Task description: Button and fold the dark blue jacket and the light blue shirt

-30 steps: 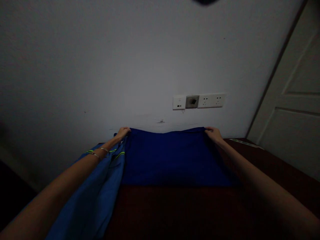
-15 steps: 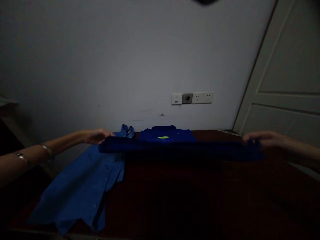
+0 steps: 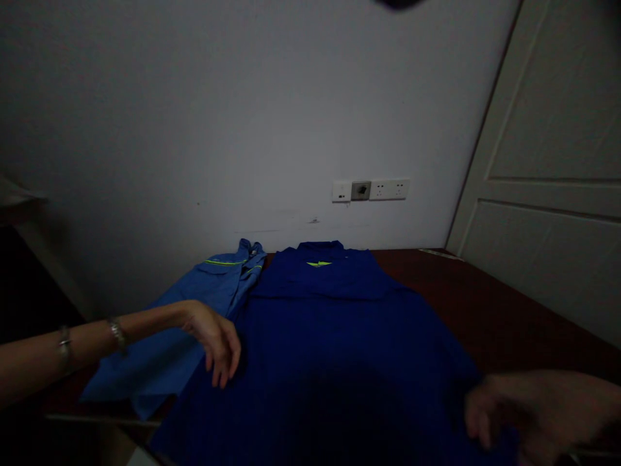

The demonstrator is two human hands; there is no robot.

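A dark blue shirt (image 3: 334,349) lies spread out in the middle, with its collar toward the wall and a yellow-green mark near the collar. Over its left edge hangs my left hand (image 3: 216,343), fingers slightly apart and pointing down, with nothing seen in them. My right hand (image 3: 524,414) is low at the shirt's right edge. Its fingers are curled and smeared by motion, so whether they grip the fabric is unclear. Left of the dark blue shirt, partly behind my left arm, lies a lighter blue shirt (image 3: 165,362) with yellow-green stripes.
Both garments lie on a dark red-brown table (image 3: 490,317) against a grey wall (image 3: 272,129). Sockets and switches (image 3: 371,190) are set in the wall above it. A pale panelled door (image 3: 548,194) stands at the right. The room is dim.
The dark blue shirt's fabric, stretched and raised between both hands earlier, now lies down toward me across the table. Both hands have come lower and nearer; the left hand's fingers have loosened.
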